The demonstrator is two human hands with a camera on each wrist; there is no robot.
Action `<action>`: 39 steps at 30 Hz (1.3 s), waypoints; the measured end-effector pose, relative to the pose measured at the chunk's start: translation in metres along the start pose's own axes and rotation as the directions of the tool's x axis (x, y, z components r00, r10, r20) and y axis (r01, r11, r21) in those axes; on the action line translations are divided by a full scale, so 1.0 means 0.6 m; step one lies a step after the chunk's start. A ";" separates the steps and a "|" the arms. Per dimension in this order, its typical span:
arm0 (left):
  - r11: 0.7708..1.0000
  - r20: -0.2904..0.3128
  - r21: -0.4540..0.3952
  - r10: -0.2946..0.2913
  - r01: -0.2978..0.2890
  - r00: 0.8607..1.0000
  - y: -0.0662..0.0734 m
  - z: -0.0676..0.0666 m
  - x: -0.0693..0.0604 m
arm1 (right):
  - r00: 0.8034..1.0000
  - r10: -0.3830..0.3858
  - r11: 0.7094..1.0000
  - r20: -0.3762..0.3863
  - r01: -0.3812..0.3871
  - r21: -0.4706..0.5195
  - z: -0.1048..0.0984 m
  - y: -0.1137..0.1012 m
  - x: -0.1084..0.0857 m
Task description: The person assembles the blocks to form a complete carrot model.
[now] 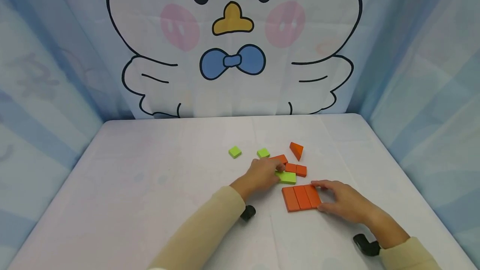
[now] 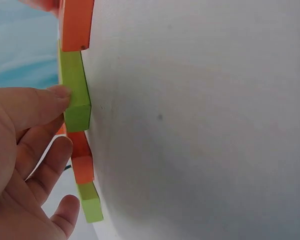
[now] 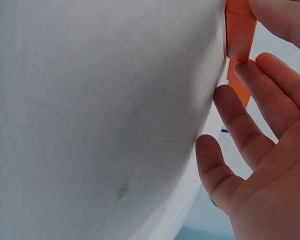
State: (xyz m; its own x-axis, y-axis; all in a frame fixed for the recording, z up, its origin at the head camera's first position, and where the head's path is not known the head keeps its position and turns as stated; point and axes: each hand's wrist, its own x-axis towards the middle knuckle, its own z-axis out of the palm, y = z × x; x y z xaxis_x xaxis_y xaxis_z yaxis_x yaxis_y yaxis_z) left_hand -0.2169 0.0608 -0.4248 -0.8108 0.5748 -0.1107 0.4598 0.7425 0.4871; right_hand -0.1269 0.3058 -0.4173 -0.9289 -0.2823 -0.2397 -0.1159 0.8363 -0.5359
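My left hand (image 1: 262, 174) pinches a flat lime-green block (image 1: 288, 178), thumb on its near side; the fingers partly cover it in the head view. Just below, three orange blocks (image 1: 301, 198) lie side by side, forming a flat rectangle. My right hand (image 1: 344, 201) holds the rightmost one at its right end, thumb at the near corner and index finger at the far corner. In the right wrist view the thumb touches the orange block (image 3: 241, 35), and the other fingers spread near the tabletop.
Beyond the green block lie two small orange blocks (image 1: 296, 169) and another orange piece (image 1: 279, 158) partly behind my left hand. Farther back are an orange triangular block (image 1: 296, 151) and two small green blocks, one (image 1: 235, 152) farther left. A white cloth covers the table (image 1: 131, 186); printed curtains surround it.
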 end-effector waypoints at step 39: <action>0.994 0.011 -0.080 -0.075 0.076 0.997 0.051 0.022 0.019 | 1.000 -0.020 1.000 -0.004 0.020 0.002 -0.003 -0.001 -0.006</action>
State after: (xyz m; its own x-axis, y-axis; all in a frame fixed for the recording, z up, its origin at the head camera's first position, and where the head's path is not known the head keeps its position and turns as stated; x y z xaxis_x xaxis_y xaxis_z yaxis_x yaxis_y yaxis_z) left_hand -0.2077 0.0946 -0.4225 -0.8392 0.5208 -0.1563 0.3664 0.7541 0.5451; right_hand -0.1244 0.3070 -0.4144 -0.9277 -0.2970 -0.2262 -0.1333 0.8295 -0.5424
